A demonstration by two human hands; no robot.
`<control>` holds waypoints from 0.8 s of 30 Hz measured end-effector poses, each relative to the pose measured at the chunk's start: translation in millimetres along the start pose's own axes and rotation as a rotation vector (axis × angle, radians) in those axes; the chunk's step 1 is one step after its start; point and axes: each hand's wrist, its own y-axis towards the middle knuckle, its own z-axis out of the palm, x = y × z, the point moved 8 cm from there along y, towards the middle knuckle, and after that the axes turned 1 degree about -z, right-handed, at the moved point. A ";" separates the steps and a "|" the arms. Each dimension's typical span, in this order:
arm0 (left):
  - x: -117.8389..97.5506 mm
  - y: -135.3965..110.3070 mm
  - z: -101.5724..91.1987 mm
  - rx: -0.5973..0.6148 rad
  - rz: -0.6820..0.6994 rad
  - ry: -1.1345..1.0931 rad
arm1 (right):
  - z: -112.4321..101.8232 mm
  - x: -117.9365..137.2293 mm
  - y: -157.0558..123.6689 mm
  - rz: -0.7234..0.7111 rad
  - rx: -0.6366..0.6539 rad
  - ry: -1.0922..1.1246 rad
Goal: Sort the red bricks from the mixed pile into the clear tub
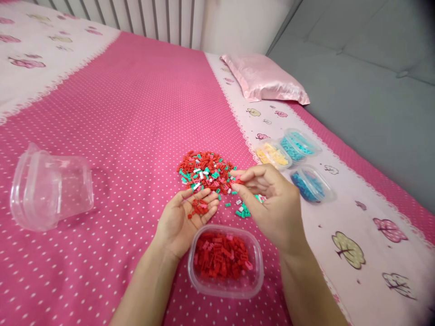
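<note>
My left hand [183, 219] lies palm up and cupped, with several small red toy bricks [200, 207] and a pinkish one resting in it. Between the thumb and fingertips of my right hand [272, 203] there is a small red or pink toy brick [239, 180], partly hidden. Just beyond both hands spreads a mixed pile of tiny bricks [207, 170], mostly red with green, white and pink ones. Close below my hands stands a clear plastic tub [226, 293] holding red and some pink bricks. Partly behind my right hand lies a smaller group of green and white bricks [243, 210].
To the right stand clear tubs of yellow bricks [273, 155], turquoise bricks [297, 145] and blue bricks [308, 184]. Nested clear tubs [50, 192] lie on their side at left. A pink pillow [267, 79] rests farther back on the dotted bedsheet [142, 95].
</note>
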 end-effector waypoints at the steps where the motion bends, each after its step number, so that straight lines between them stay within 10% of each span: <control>1: -0.2 -0.3 0.3 0.000 0.002 0.000 | -2.1 6.9 -1.4 -0.031 -0.018 -0.001; 24: 0.1 -0.5 3.1 0.034 0.016 -0.028 | 21.4 25.4 -7.5 -0.197 0.155 -0.144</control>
